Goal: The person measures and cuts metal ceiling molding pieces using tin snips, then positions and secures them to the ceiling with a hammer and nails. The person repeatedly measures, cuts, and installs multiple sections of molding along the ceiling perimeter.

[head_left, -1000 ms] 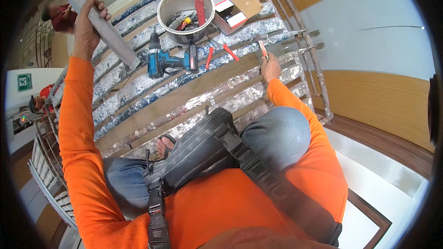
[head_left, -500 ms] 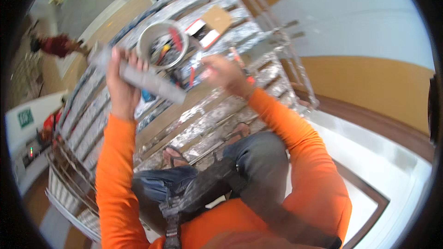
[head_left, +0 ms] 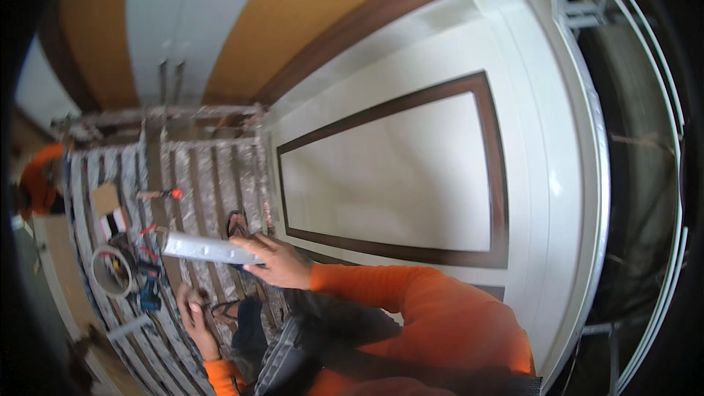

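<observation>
Head view: the left hand (head_left: 198, 326) hangs loosely curled and, as far as the blur lets me tell, empty; the right hand (head_left: 284, 260) now grasps a grey metal channel (head_left: 205, 248) pointing to nine o'clock. A second ago the left held one, so that side seems freed. At its ten o'clock sit a cordless drill (head_left: 150, 295) and bucket (head_left: 98, 280); beyond, an opened cardboard box (head_left: 107, 199).
</observation>
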Tool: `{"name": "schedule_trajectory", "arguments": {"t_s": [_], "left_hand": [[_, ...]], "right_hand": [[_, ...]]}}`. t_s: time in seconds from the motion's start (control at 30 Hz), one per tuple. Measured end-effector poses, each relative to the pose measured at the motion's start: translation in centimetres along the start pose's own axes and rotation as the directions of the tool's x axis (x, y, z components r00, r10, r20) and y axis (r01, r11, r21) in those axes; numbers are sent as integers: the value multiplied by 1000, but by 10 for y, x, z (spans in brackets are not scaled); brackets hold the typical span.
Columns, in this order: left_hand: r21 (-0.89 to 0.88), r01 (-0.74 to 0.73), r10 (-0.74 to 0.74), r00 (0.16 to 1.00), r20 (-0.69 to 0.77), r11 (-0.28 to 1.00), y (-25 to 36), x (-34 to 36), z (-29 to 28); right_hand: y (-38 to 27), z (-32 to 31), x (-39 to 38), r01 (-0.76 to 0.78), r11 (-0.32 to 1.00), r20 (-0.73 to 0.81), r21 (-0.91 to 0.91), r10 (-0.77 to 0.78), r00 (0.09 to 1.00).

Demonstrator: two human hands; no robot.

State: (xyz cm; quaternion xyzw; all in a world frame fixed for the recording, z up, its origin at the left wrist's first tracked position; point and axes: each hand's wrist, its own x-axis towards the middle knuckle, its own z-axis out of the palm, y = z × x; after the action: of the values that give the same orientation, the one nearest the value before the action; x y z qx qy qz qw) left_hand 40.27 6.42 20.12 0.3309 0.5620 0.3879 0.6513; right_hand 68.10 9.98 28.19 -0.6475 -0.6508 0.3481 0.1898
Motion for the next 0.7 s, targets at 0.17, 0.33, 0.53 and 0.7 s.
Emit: {"name": "schedule_trajectory", "arguments": {"t_s": [0.17, 0.33, 0.53, 0.7], "left_hand": [[310, 354, -412, 900, 144, 882, -59, -28, -50], [670, -157, -101, 939, 330, 725, -2, 43, 12], [589, -804, 403, 565, 720, 76, 243, 210, 272], [107, -879, 764, -336, 550, -464, 505, 195, 577]], "right_hand": [[24, -129, -44, -390, 918, -389, 70, 385, 837], [78, -267, -67, -453, 882, -756, -132, 206, 622], [71, -503, -104, -682, 571, -884, -457, -209, 418], [44, -656, -161, -886, 226, -892, -404, -313, 327]]}}
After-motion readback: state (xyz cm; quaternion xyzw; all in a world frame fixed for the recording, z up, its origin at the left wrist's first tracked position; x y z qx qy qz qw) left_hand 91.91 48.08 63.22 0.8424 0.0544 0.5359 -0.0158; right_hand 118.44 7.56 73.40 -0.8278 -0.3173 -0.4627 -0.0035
